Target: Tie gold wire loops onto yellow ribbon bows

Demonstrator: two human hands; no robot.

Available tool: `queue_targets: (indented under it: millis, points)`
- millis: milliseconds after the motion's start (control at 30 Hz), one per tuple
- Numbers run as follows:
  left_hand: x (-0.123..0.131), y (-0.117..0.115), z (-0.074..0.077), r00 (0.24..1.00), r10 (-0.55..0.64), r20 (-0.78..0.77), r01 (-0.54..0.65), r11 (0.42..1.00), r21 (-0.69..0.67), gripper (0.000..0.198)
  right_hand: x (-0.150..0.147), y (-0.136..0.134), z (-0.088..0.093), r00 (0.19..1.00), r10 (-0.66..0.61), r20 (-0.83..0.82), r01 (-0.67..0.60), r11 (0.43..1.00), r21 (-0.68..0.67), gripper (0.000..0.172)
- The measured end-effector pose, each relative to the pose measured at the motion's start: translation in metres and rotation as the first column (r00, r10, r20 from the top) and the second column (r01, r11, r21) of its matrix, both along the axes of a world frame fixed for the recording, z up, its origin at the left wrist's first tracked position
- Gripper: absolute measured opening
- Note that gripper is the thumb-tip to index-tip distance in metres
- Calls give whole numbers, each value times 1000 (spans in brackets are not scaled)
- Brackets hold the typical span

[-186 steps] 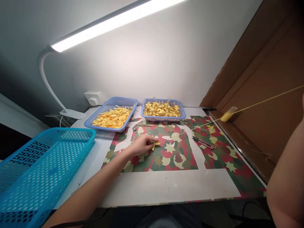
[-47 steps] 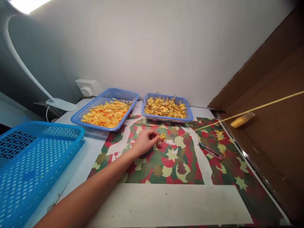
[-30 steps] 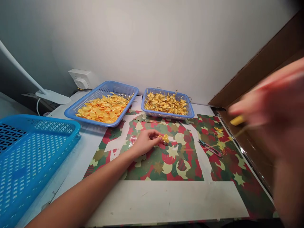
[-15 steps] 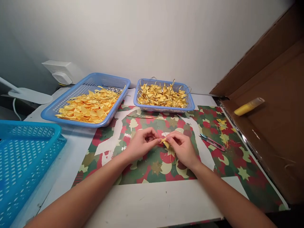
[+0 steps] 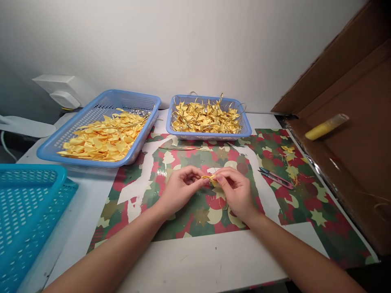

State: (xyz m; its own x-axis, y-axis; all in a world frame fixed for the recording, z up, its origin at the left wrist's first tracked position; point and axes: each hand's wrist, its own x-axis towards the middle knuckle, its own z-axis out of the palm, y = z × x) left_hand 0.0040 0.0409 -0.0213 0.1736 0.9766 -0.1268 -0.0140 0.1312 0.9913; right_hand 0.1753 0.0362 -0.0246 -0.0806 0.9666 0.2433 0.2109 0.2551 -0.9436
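Observation:
Between my two hands is a small yellow ribbon bow (image 5: 211, 178), pinched at both sides just above the patterned paper. My left hand (image 5: 182, 188) holds its left end between thumb and fingertips. On the other side, the thumb and index finger of my right hand (image 5: 236, 188) close on its right end. What looks like a thin needle (image 5: 214, 169) sticks up by the right fingertips. A thin yellow cord loops down below the right hand onto the paper. My fingers cover much of the bow.
Two blue baskets stand at the back: the left basket (image 5: 45, 151) holds yellow ribbon pieces, the right basket (image 5: 195, 136) bows with gold cord. Thread snips (image 5: 277, 179) and yellow scraps (image 5: 290, 162) lie at right. A turquoise basket (image 5: 62, 179) sits at near left, a cardboard wall (image 5: 360, 171) at right.
The view has shifted slightly. Both hands stay pinched on the bow, which now shows a stretched loop toward the left fingers.

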Motion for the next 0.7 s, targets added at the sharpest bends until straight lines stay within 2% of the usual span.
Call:
queue_targets:
  millis: [100,300,700]
  points:
    - [0,0,0,1000,24,-15,-24,1000,4,24,1,-3,1,998,59,11,-59,998,-23,24]
    - [2,-3,1,999,50,10,-50,999,15,23,0,-7,3,985,151,-83,-163,972,-167,29]
    - [2,-2,-2,995,101,21,-101,995,1,20,-3,-6,4,983,141,-117,-164,962,-217,29]
